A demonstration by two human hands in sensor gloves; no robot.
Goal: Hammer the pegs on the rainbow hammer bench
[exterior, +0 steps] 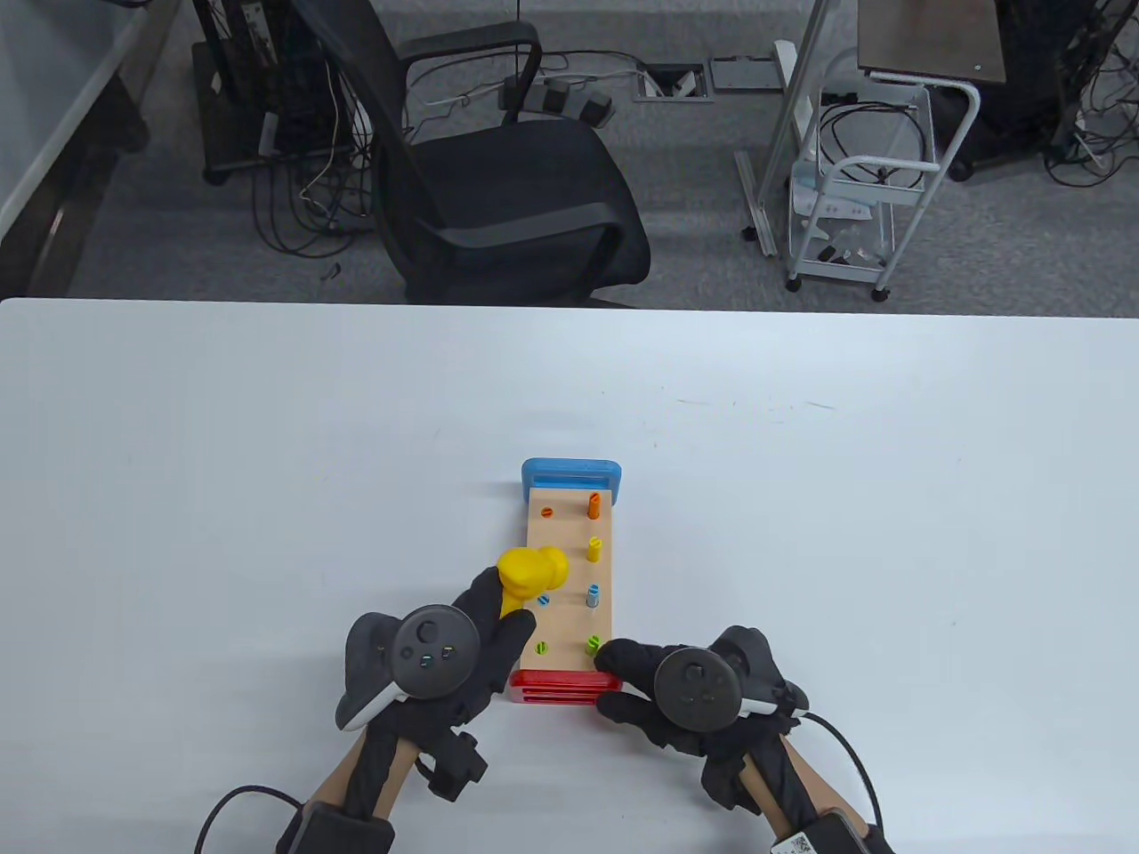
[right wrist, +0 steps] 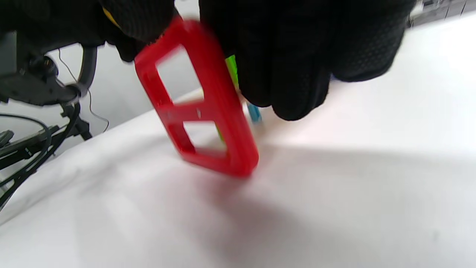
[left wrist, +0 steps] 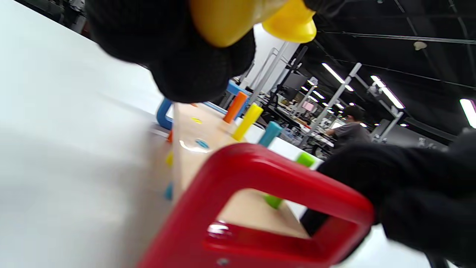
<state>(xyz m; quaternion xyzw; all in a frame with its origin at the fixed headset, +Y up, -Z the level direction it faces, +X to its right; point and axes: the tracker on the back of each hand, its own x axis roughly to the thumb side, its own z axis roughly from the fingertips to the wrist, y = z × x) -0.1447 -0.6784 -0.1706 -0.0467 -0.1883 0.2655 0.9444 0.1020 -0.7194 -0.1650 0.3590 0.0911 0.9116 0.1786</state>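
Two hands | left hand grips yellow hammer | right hand holds bench's red end

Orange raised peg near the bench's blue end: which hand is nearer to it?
Left. The left hand holds the yellow hammer beside the bench's middle, nearer the orange peg; the right hand grips the red end, farthest away.

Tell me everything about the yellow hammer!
The yellow hammer looks like smooth, shiny plastic, with a chunky rounded head and a short handle. The left hand grips the handle, so most of it is hidden by the black glove. The head hangs over the left side of the wooden bench, beside the pegs already pushed down. It seems not to touch the bench.
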